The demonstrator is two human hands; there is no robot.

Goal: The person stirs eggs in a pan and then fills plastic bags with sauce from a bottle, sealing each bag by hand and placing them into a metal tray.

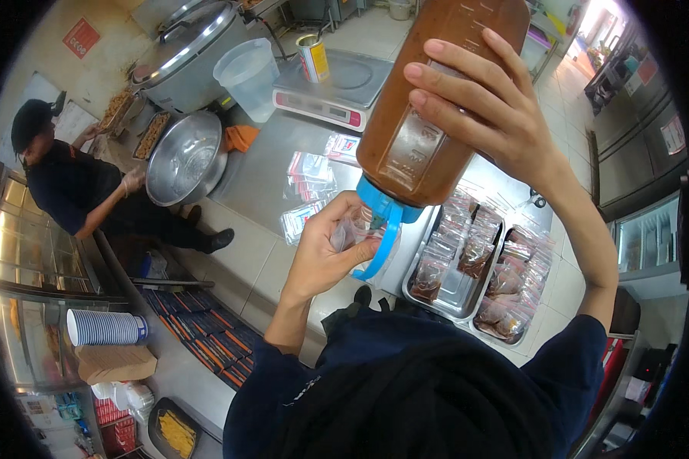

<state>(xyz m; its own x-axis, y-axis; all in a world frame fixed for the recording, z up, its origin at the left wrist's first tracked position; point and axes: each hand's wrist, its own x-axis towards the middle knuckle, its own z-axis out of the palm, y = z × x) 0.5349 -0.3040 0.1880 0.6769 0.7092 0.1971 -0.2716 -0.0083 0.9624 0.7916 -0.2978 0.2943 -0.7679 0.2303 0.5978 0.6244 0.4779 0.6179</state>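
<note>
My right hand grips a large clear plastic bottle of brown sauce, tipped upside down. Its blue cap points downward, and a blue strap loops from it. Below the cap, my left hand pinches a small clear plastic bag around the spout; how much sauce is inside the bag I cannot tell. Stacks of flat zip bags lie on the steel table beyond my left hand. To the right, a metal tray holds several bags of brown sauce.
A second tray with filled bags adjoins the first. A digital scale bearing a tin can stands at the back, beside a plastic bucket. On the left, a co-worker stands near a large steel bowl. Scissors lie at right.
</note>
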